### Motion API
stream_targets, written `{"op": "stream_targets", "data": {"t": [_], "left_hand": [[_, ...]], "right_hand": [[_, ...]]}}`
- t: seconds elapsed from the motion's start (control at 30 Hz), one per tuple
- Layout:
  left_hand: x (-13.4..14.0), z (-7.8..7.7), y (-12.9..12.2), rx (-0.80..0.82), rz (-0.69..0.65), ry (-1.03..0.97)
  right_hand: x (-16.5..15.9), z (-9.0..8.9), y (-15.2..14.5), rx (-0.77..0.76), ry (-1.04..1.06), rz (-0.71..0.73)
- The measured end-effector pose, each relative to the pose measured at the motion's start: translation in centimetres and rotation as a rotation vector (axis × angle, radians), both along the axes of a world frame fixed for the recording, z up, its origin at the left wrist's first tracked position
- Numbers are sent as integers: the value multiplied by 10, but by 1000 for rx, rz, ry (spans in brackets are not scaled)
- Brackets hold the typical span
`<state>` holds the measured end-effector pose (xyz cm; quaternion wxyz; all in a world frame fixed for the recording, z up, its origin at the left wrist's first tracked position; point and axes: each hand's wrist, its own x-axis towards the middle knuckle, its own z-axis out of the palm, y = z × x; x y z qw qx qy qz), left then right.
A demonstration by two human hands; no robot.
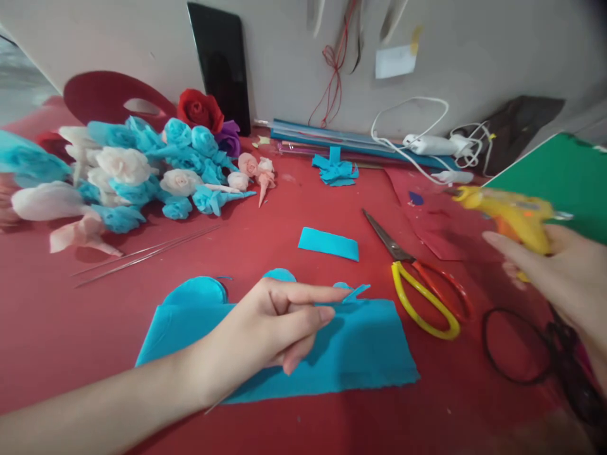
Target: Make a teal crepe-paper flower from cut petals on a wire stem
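My right hand (564, 265), blurred at the right side, grips a yellow hot glue gun (516, 212) whose nozzle points left. My left hand (279, 316) is over a wide sheet of blue crepe paper (365, 354), its fingers closed and its index finger stretched out. A small folded piece of blue crepe paper (356, 293) shows at that fingertip. A thin wire (213, 406) pokes out below the left wrist; its other part is hidden by the hand. Rounded blue paper pieces (196, 292) lie along the sheet's far edge.
Scissors (427, 291) with yellow and red handles lie right of the sheet. A blue paper strip (328, 244) lies beyond it. Paper flowers (128, 167) are heaped at left, near loose wires (147, 256). A black cable (516, 382) loops at right; white cords (431, 144) lie behind.
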<state>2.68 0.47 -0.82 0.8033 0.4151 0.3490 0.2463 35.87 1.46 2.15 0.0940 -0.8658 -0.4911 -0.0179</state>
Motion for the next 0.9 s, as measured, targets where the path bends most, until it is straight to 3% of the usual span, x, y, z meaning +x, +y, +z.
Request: {"op": "stream_targets", "data": {"t": [0.1,0.23,0.37,0.47,0.53,0.57,0.63,0.77,0.83,0.9], "left_hand": [[0,1,0,13,-36,17],[0,-1,-1,30,-30,20],[-1,-4,-2,87,-41,4],[-1,-4,-2,102,-55,-6],[-1,-3,-2,120,-53,-17],[-1,-3,-2,127,-52,-20],[-1,-2,-2,127,-57,-13],[-1,-2,-1,108,-65,-1],[-2,-2,-1,106,-62,-23],[-2,-2,-2,100,-59,-50]], "right_hand": [[6,-3,17,-129,18,-27],[18,-18,26,-144,-54,37],[2,-7,14,35,-183,159],[-33,13,-3,226,-191,435],[-60,23,-12,192,-104,735],[-72,27,-15,114,-3,963],[-92,29,-16,-84,154,1171],[-111,28,-4,-340,388,1262],[-113,29,4,-280,491,1282],[-112,32,10,-64,592,1200]]}}
